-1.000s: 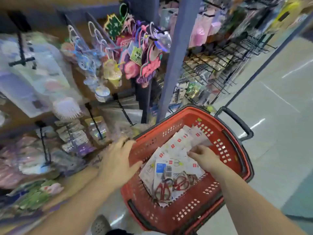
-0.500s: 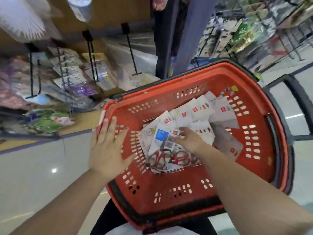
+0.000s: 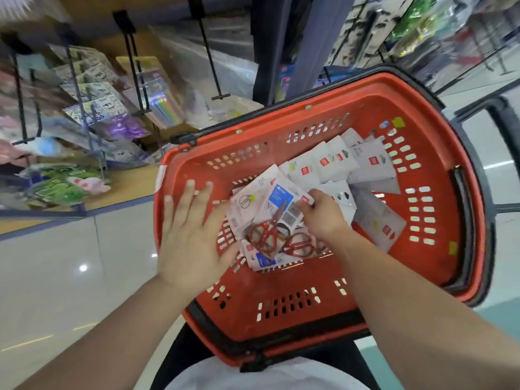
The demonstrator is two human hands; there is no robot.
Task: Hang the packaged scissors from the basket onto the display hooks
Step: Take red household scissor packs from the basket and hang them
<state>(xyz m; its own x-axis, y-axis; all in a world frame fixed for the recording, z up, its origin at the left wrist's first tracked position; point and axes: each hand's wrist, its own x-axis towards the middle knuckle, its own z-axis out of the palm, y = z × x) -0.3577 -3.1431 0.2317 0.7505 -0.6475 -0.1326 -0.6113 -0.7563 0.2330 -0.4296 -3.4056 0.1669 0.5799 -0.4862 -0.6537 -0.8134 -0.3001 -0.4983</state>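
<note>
Basket (image 3: pixel 281 142) fills your view now. A second ago the upper rack shared the frame, so your head has tipped down toward the pick.

- Right hand (image 3: pixel 320 218): has slid down the heap from the far white packs (image 3: pixel 340 161) onto the top pack (image 3: pixel 277 212), the one with the blue label and red-handled scissors. Fingers curl over its upper edge by the red tag, gripping it. Whether the pack has cleared the heap, you cannot tell; it looks tilted at most.
- Left hand (image 3: pixel 191 237): has left the basket's near-left rim and come inward. It sits flat, fingers straight and spread, holding nothing, thumb side just beside the heap's left edge.
- Scissors: every pack is inside the basket; none has reached a hook.
- Display hooks (image 3: pixel 209 60): up and to the left, well apart from both hands. One long rod looks bare; its neighbours carry bagged goods (image 3: pixel 95 108).

Reading: selection appears done and the lift is starting. Loose, overlapping packs may drag along with the chosen one, and your open left hand is placed to hold them down. Next, find the hang hole before swinging toward the rod.
</note>
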